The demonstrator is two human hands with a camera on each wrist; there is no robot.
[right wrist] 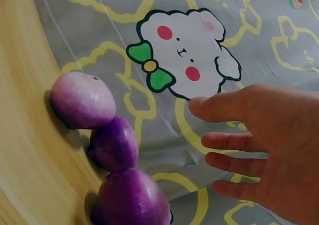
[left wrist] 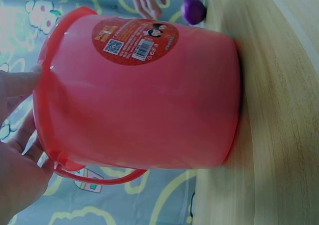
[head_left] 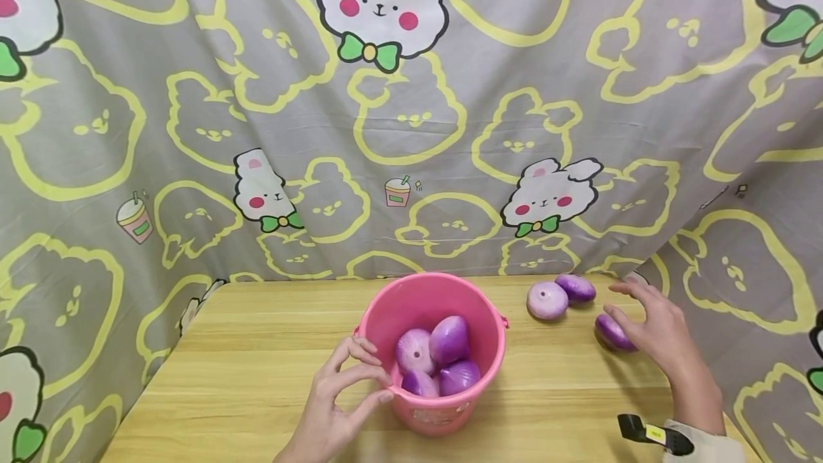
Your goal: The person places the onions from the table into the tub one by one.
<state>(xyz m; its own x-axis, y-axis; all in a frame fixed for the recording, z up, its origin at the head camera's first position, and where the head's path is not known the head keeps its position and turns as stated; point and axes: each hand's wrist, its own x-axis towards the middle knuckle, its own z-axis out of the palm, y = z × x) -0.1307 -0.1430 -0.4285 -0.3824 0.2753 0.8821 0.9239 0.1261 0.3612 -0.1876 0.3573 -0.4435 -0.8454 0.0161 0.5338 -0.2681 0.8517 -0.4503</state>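
A pink bucket (head_left: 434,411) stands upright on the table with several purple onions (head_left: 450,340) inside. My left hand (head_left: 337,395) holds the bucket's rim at its near left side, with curled fingers and the thumb at the edge. On the right of the table are three more onions: a pale one (head_left: 547,301), a darker one (head_left: 576,289) touching it, and a purple one (head_left: 614,333) nearer me. Over that nearest onion hovers my right hand (head_left: 659,327), fingers spread and holding nothing. The right wrist view shows the hand (right wrist: 269,150) apart from the three onions.
Behind the wooden table (head_left: 257,349) and at both sides hangs a grey curtain (head_left: 308,127) with cartoon rabbits. The bucket's handle (left wrist: 107,177) hangs down along its side. A black strap (head_left: 656,436) is on my right wrist.
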